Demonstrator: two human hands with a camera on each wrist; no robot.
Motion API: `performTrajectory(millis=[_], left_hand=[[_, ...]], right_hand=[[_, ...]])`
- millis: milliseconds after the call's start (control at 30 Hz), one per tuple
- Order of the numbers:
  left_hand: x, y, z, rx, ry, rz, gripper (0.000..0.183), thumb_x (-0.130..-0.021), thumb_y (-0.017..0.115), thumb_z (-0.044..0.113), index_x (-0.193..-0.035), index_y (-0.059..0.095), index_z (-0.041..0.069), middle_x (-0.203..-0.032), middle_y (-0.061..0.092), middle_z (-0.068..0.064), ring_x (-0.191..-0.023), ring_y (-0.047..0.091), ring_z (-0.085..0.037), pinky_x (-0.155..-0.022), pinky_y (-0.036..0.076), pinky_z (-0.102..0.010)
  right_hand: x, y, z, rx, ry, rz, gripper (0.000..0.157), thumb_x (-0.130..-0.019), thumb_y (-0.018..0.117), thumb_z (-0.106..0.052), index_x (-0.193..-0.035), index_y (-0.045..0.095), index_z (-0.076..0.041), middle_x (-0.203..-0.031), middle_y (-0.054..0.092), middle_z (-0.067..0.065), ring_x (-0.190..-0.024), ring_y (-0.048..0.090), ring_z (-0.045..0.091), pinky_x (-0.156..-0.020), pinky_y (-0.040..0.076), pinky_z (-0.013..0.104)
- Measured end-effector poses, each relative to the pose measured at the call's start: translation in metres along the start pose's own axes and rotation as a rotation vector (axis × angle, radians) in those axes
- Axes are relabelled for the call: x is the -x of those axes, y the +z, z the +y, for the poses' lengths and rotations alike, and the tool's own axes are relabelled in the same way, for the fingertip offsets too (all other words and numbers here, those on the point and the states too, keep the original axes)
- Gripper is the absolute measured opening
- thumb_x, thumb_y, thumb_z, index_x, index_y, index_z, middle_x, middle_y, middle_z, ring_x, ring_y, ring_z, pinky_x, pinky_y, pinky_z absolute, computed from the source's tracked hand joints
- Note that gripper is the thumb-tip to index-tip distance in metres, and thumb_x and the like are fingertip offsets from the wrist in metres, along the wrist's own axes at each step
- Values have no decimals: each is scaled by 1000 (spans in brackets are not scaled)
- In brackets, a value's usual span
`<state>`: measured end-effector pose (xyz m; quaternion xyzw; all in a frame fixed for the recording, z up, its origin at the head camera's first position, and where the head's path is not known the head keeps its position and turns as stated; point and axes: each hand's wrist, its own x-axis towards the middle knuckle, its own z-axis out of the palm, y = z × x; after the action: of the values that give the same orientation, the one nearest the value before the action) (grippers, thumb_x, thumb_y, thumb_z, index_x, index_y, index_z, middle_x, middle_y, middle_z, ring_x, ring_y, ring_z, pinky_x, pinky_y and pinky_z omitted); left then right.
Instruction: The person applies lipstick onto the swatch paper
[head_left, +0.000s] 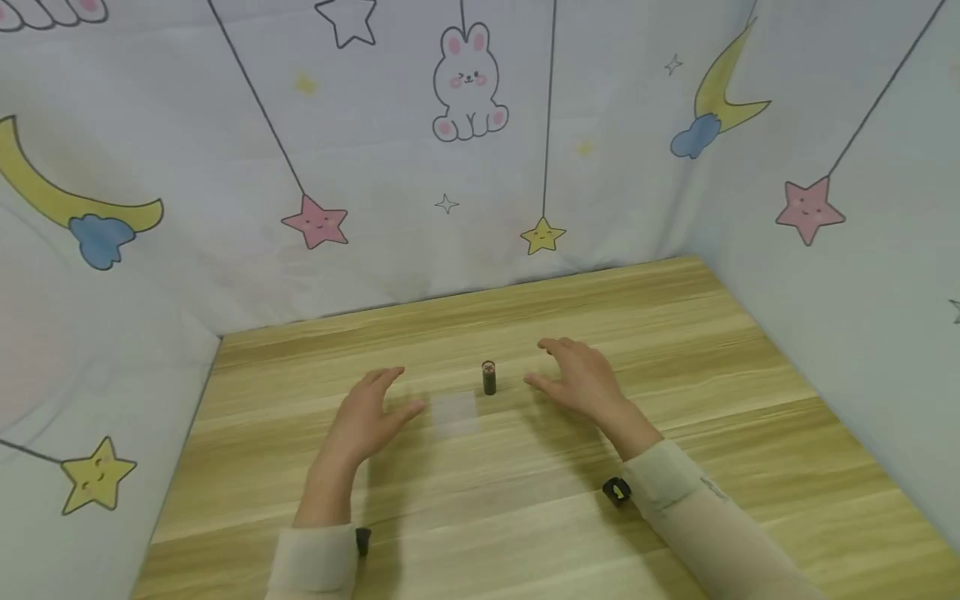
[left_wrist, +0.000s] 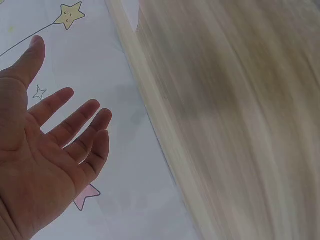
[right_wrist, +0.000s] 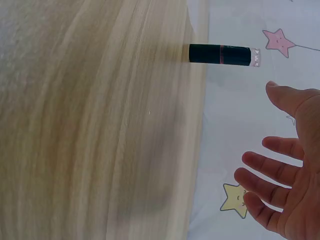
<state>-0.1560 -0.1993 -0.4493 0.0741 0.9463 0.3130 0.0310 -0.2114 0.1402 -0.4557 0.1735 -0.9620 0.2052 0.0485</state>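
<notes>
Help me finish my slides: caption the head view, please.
Left hand and right hand, both empty, flank a dark upright cylinder and a pale square on a wood-grain table.

Cylinder print (right_wrist: pixel 236 49) unreadable, sleeves (head_left: pixel 315 560) cut off

I record moderate, diffuse light, soft-edged shadows (head_left: pixel 386 500) across the table (head_left: pixel 510 525) and slightly softened detail in both wrist views.

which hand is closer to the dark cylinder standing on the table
Right. The right hand is just right of the dark cylinder, not touching it; the left hand is farther off to its left, beside the pale square.
</notes>
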Motion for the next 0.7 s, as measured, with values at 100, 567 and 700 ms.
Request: performTrajectory(millis=[100,567,700], left_hand=[[-6,3,4,21,6,-23,72,-96,70,42,-152,43,5,-152,43,-22,-139,39,-46,-109,35,-63],[-34,29,21,77,48,-61,70,-94,74,39,-149,48,5,-140,55,-19,-123,57,-38,-100,47,-54],[-40,37,26,100,36,-83,70,-94,74,38,-150,47,5,-141,55,-18,-123,56,-38,-98,48,-55]], right_hand=[[-3,4,0,-17,-1,-23,62,-92,71,-49,-136,61,-7,-126,68,14,-114,64,33,-95,50,53],[-15,21,-18,-70,-27,-73,58,-92,73,-45,-136,62,-9,-124,69,10,-112,65,29,-97,50,49],[-16,27,-21,-72,-23,-105,61,-91,73,-49,-136,61,-10,-123,69,9,-112,65,27,-96,50,47]])
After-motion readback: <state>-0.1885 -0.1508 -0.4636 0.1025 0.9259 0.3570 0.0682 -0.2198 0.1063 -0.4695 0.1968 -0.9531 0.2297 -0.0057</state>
